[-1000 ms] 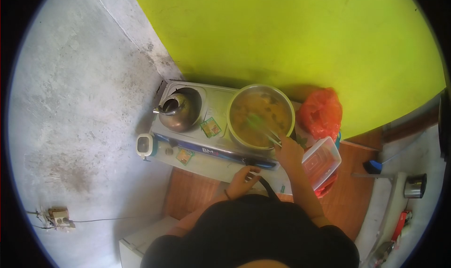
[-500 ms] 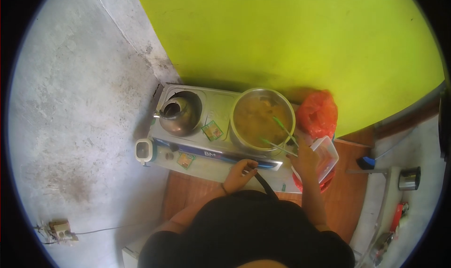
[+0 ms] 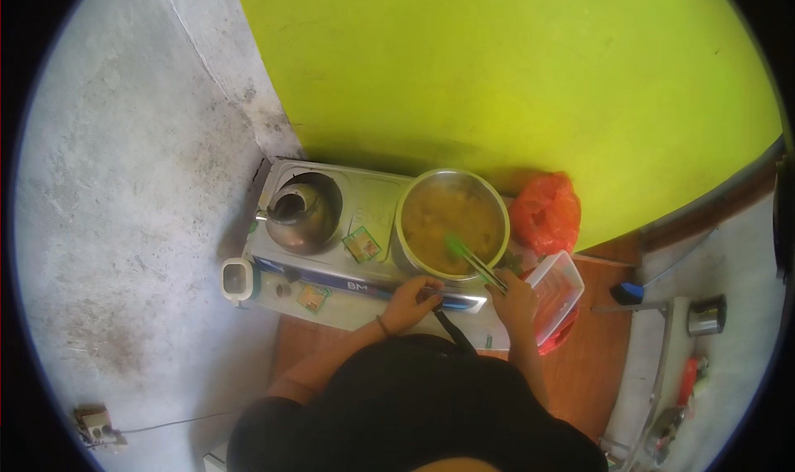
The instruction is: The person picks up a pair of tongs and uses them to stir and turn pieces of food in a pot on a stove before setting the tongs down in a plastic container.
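My right hand [image 3: 515, 300] grips metal tongs [image 3: 484, 271] whose green tips are together, at the near side of a large metal pot [image 3: 404, 244]. Brownish-yellow liquid with pieces in it [image 3: 451, 215] fills much of the pot, which stands on the right side of a two-burner stove [image 3: 377, 195]. At the stove's front edge, my left hand [image 3: 411, 303] has its fingers curled near a black strap [image 3: 454, 331]; whether it holds anything is too small to tell. A green packet [image 3: 362, 244] lies left of the pot.
A metal kettle [image 3: 306, 223] sits on the left burner. Right of the pot are a red plastic bag [image 3: 548, 211] and a clear plastic container [image 3: 559, 294]. A second packet [image 3: 314, 297] and a white-and-teal box [image 3: 238, 280] lie in front of the stove.
The tongs have gone from spread to closed, with their tips now together nearer the pot's front. The whole view has shifted slightly, moving the stove left and down.
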`<state>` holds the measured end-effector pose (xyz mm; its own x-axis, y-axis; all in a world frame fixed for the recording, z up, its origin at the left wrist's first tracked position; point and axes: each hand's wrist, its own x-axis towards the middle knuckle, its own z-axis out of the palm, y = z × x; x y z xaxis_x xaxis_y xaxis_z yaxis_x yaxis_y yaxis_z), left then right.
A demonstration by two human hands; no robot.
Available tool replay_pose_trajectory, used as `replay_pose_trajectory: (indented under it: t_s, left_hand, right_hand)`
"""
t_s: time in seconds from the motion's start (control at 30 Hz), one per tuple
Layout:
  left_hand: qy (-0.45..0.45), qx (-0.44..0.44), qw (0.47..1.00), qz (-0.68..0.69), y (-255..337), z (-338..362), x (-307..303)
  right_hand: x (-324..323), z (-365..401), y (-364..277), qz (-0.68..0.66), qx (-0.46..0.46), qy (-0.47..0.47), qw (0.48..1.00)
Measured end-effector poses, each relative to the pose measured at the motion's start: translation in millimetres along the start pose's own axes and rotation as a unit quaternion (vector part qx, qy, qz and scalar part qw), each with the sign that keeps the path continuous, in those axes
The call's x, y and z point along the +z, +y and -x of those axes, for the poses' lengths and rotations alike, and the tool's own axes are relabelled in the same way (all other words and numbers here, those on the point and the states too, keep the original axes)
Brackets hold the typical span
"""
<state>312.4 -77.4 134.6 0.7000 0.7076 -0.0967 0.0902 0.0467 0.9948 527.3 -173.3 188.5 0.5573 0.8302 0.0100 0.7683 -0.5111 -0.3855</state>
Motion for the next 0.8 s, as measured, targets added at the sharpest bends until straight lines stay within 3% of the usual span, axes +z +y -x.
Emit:
replay_pose_trajectory:
  t_s: [0.17,0.27,0.37,0.47,0.57,0.8]
  left_hand:
    - [-0.009,0.008,1.0,-0.019,-6,-3,1]
    - [-0.007,0.004,0.999,-0.041,2,-4,-1]
    - [0.002,-0.007,0.999,0.032,-7,-8,-1]
    - [0.013,0.034,0.999,-0.029,-11,-10,-2]
    - [0.011,0.022,0.998,-0.051,-4,-8,-2]
    - [-0.002,-0.028,0.997,0.067,-10,-6,0]
  right_hand:
    - [-16,-2,-9,-0.005,0.005,0.01,1.0]
    - [-22,-5,-8,0.025,-0.017,-0.038,0.999]
    - [-15,-7,-7,0.058,-0.022,-0.041,0.997]
    - [-12,-8,-3,0.042,-0.014,-0.045,0.998]
    - [-19,-4,-6,0.012,-0.032,-0.03,0.999]
    - [-41,-1,-16,0.022,-0.042,-0.053,0.997]
